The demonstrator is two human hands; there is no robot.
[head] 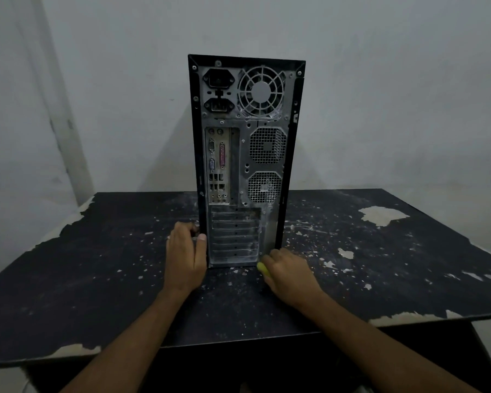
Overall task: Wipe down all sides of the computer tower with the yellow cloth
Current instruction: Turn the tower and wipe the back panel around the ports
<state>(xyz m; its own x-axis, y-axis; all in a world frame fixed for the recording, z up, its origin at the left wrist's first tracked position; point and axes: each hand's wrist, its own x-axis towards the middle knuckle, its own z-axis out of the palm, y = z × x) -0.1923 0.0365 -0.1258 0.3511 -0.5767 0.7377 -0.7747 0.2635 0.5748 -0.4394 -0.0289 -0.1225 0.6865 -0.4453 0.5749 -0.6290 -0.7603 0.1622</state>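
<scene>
Tower's rear panel being wiped, low right corner.

Standing upright mid-table [68,293], computer tower [244,154] with its port-and-fan face turned near. Left hand [186,256] gripping the lower left edge, thumb on the rear face, fingers curled round the side, steadying. Right hand [288,272] clenched on the yellow cloth [262,268] (only a small bunch peeking out), pressed at the bottom right corner. Grey dust plainly left on the fan grille [260,90], vents and slot covers, so rear face judged barely begun; other sides hidden, progress there impossible to tell.
</scene>
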